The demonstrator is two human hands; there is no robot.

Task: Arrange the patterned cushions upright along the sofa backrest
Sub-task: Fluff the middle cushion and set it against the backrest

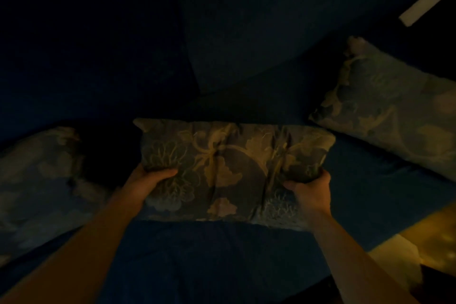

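Dark sofa: three patterned cushions; both hands' fingers pinching the middle cushion.

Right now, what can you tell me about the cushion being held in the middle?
The middle cushion is a soft rectangle in dark woven-looking fabric with pale leaf and flower shapes. It lies lengthwise over the blue sofa seat, creased where it is squeezed. The left hand grips its left end and the right hand its right end. It is not yet against the backrest.
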